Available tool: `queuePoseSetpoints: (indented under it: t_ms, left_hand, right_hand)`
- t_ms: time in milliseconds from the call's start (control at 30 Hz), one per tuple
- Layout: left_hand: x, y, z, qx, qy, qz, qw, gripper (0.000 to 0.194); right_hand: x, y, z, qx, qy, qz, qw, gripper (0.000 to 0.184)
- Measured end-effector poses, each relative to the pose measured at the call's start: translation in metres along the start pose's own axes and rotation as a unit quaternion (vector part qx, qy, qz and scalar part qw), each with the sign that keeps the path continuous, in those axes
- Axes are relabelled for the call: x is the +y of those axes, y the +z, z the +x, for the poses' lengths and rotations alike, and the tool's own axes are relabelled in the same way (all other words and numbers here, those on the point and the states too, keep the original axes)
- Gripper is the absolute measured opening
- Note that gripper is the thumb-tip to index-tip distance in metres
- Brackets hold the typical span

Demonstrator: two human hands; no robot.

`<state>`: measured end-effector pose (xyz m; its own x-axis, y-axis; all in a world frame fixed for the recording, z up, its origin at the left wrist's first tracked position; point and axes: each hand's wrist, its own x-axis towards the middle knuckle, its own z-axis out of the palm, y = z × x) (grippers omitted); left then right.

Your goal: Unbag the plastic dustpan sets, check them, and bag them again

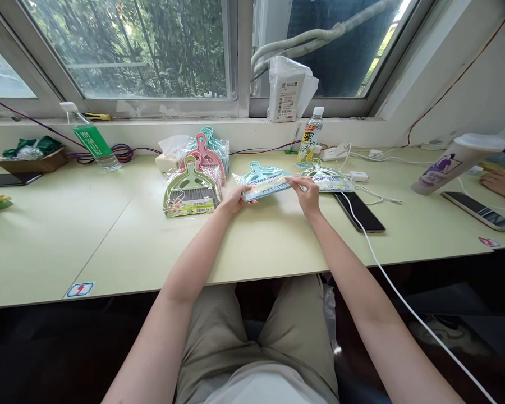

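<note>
Blue set (269, 188) in your grasp

Your left hand (235, 202) grips its left end and your right hand (305, 196) its right end: 2 hands on 1 wrapped dustpan set, tilted over the table (151, 247) in front of you. To its left you have at least 3 more wrapped sets bunched together, 1 green set (193, 193) foremost, then pink (202, 148), then blue behind; overlap hides the exact count. Just right of your hold is 1 other green set (330, 182), near 1 black phone (364, 216). 2 bottles (310, 137) stand toward the window (151, 56).
</note>
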<state>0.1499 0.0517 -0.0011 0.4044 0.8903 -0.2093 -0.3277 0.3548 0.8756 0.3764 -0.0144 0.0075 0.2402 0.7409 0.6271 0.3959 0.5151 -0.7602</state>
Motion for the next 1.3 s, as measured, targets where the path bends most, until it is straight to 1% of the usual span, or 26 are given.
queuePoseSetpoints:
  t_ms: [100, 200, 333, 467, 567, 633, 667, 700, 767, 800, 833, 867, 933, 967, 1033, 1100, 1133, 1200, 1300]
  left_hand:
    - [0.003, 0.000, -0.007, -0.069, -0.040, 0.052, 0.995, 0.028]
    - [0.002, 0.001, -0.011, -0.132, -0.053, 0.108, 0.984, 0.024]
    - [-0.001, 0.004, -0.012, -0.151, -0.037, 0.152, 0.976, 0.027]
    - [-0.002, 0.005, -0.012, -0.169, -0.020, 0.178, 0.969, 0.031]
    - [-0.002, 0.004, -0.012, -0.176, -0.004, 0.187, 0.966, 0.034]
    - [-0.002, 0.002, -0.012, -0.173, -0.008, 0.204, 0.964, 0.038]
    - [-0.001, 0.002, -0.012, -0.169, -0.013, 0.213, 0.962, 0.042]
    - [-0.001, 0.002, -0.012, -0.164, -0.016, 0.221, 0.961, 0.045]
    - [-0.002, 0.003, -0.011, -0.154, -0.016, 0.233, 0.960, 0.052]
    - [-0.002, 0.004, -0.010, -0.151, -0.012, 0.237, 0.960, 0.053]
    - [-0.002, 0.005, -0.010, -0.148, -0.005, 0.237, 0.960, 0.052]
    - [-0.002, 0.007, -0.009, -0.146, 0.001, 0.233, 0.962, 0.048]
    - [-0.002, 0.010, -0.009, -0.143, 0.010, 0.212, 0.967, 0.040]
    - [-0.002, 0.012, -0.010, -0.144, 0.014, 0.200, 0.969, 0.043]
    - [-0.002, 0.015, -0.012, -0.153, 0.024, 0.183, 0.971, 0.054]
    - [-0.003, 0.017, -0.014, -0.153, 0.047, 0.192, 0.968, 0.054]
    - [-0.005, 0.019, -0.015, -0.142, 0.063, 0.207, 0.966, 0.054]
    - [-0.008, 0.022, -0.014, -0.090, 0.094, 0.243, 0.961, 0.053]
    - [-0.014, 0.026, -0.010, -0.015, 0.112, 0.269, 0.956, 0.035]
  right_hand:
    - [0.009, -0.002, 0.002, 0.023, -0.002, -0.040, 0.999, 0.017]
    - [0.015, -0.005, 0.004, 0.050, -0.024, -0.057, 0.997, 0.018]
    - [0.020, -0.006, 0.005, 0.064, -0.015, -0.070, 0.995, 0.017]
    - [0.024, -0.005, 0.004, 0.058, 0.012, -0.052, 0.997, 0.018]
    - [0.030, -0.005, 0.005, 0.048, 0.018, -0.049, 0.997, 0.020]
    - [0.035, -0.005, 0.006, 0.038, 0.029, -0.049, 0.998, 0.027]
    - [0.038, -0.006, 0.007, 0.035, 0.047, -0.041, 0.997, 0.035]
    - [0.041, -0.006, 0.008, 0.033, 0.076, -0.024, 0.996, 0.046]
    - [0.045, -0.007, 0.009, 0.025, 0.169, 0.029, 0.985, 0.067]
    - [0.046, -0.007, 0.009, 0.017, 0.217, 0.057, 0.974, 0.071]
    - [0.046, -0.008, 0.009, 0.006, 0.255, 0.084, 0.963, 0.069]
    - [0.045, -0.008, 0.009, -0.006, 0.278, 0.105, 0.955, 0.064]
    - [0.043, -0.008, 0.009, -0.015, 0.285, 0.132, 0.949, 0.052]
    - [0.041, -0.008, 0.008, -0.007, 0.279, 0.141, 0.950, 0.049]
    - [0.039, -0.008, 0.008, 0.023, 0.272, 0.149, 0.950, 0.049]
    - [0.037, -0.009, 0.009, 0.056, 0.276, 0.148, 0.948, 0.049]
    - [0.036, -0.009, 0.009, 0.068, 0.281, 0.145, 0.946, 0.050]
    - [0.035, -0.010, 0.010, 0.075, 0.288, 0.137, 0.945, 0.051]
    - [0.035, -0.008, 0.010, 0.060, 0.275, 0.123, 0.952, 0.050]
